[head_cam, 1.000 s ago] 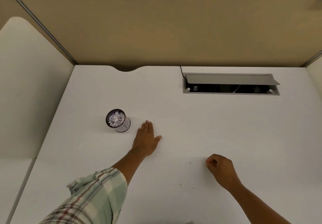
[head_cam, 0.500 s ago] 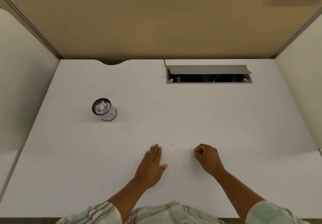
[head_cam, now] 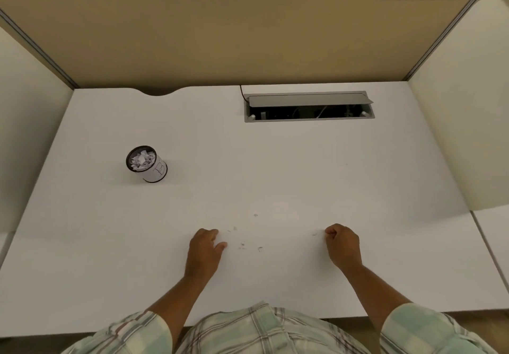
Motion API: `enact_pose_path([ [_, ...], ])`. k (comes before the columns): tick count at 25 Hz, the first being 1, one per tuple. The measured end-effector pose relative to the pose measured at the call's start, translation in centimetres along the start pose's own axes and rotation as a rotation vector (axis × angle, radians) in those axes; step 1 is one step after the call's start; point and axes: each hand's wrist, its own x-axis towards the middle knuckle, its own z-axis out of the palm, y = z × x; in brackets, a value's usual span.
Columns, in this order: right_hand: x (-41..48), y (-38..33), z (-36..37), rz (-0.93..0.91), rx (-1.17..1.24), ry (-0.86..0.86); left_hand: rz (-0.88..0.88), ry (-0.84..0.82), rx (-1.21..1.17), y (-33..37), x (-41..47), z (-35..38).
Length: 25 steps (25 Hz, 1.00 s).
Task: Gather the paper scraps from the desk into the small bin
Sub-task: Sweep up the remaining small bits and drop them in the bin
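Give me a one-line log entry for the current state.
left hand: curled on desk | right hand: fisted | small bin: upright, scraps inside, far left | tiny bits between hands | phase: near done

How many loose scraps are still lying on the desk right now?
About 6, all tiny: four between the left hand and right hand, at; one faint by the left fingers; one by the right fist. Closed hands may hide more.

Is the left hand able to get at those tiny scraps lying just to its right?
Probably yes. The left hand rests on the white desk right beside the tiny scraps, with nothing between them. Its fingers are curled, so they must open to pinch.
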Motion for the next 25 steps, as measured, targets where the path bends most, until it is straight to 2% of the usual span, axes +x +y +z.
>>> enact_pose_path([
  [10,-2.1,-5.0,5.0,-0.251,-0.085,-0.208,0.026,-0.159,-0.034,2.8,-1.1,2.4],
  [14,-3.2,-6.6,7.0,-0.369,-0.140,-0.332,0.003,-0.118,-0.065,3.1,-1.0,2.5],
  [16,-3.3,-6.6,7.1,-0.361,-0.097,-0.356,-0.030,-0.072,-0.089,3.0,-0.9,2.2],
  [18,-3.1,-6.1,6.4,-0.323,-0.007,-0.317,-0.053,-0.055,-0.105,2.8,-0.8,1.8],
  [21,-2.1,-4.9,4.9,-0.238,0.076,-0.164,-0.050,-0.108,-0.086,2.8,-0.5,1.3],
  [23,-1.3,-4.3,4.4,-0.171,0.064,-0.094,-0.049,-0.143,-0.063,2.9,-0.3,1.2],
  [25,-0.9,-4.3,4.5,-0.151,0.030,-0.096,-0.032,-0.170,-0.013,3.1,-0.3,1.5],
])
